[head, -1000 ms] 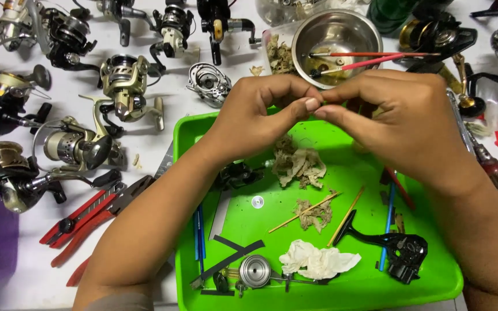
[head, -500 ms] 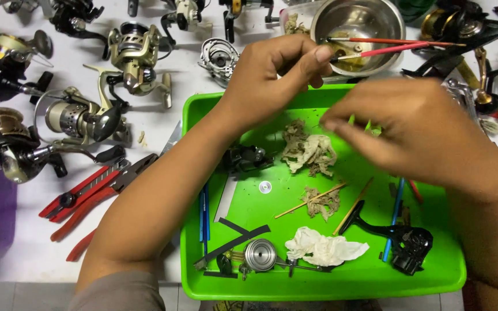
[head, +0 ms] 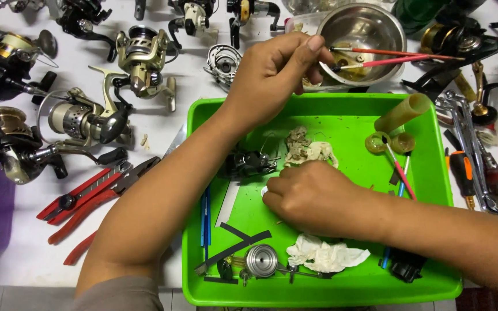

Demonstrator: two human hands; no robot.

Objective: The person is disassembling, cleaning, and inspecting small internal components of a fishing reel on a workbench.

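My left hand reaches over the green tray's far rim to the steel bowl. Its fingertips are pinched together at the ends of two red-handled brushes lying in the bowl. Whether it grips one is hidden. My right hand rests knuckles-down in the middle of the tray with its fingers curled under. It sits just in front of a soiled wad of tissue and right of a small black reel part.
In the tray lie a clean tissue, a silver spool, black strips, blue pens and an amber tube. Several fishing reels and red pliers lie to the left. Wrenches and screwdrivers lie to the right.
The two hands, first joined above the tray, have parted. My left hand went to the bowl and my right hand dropped onto the tray floor.
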